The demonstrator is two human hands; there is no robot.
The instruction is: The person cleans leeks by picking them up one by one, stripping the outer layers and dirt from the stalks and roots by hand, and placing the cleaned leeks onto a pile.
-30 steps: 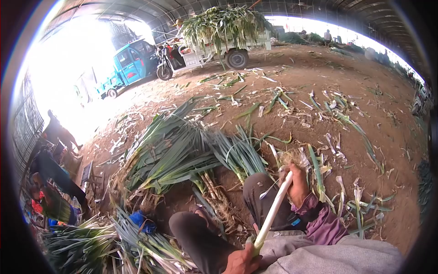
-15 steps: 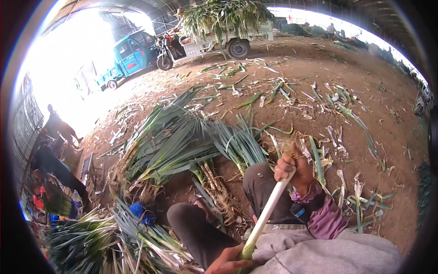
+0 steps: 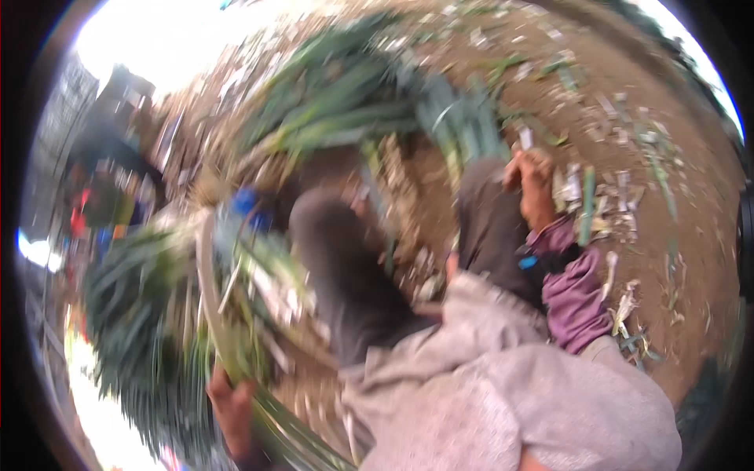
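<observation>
Motion blurs the view. My left hand [image 3: 232, 400] is closed round a leek [image 3: 209, 286] at the lower left; its pale stalk rises to the roots and its green leaves trail down to the right. Beside it lies a pile of leeks [image 3: 141, 314]. Near my right knee, my right hand [image 3: 536, 184] is closed, and what its fingers hold, if anything, is too blurred to name. Beyond my knees are a large heap of green leeks [image 3: 338, 94] and a tied bundle [image 3: 459, 118].
A blue object [image 3: 247, 206] lies by the left pile. Another person [image 3: 110, 145] is at the far left, blurred. Leaf scraps [image 3: 620, 192] are scattered over the brown soil [image 3: 699, 243] on the right. My knees rise between the piles.
The view has swung down and left. My left hand has carried the leek to the left, over the pile. My right hand no longer grips the leek's root end.
</observation>
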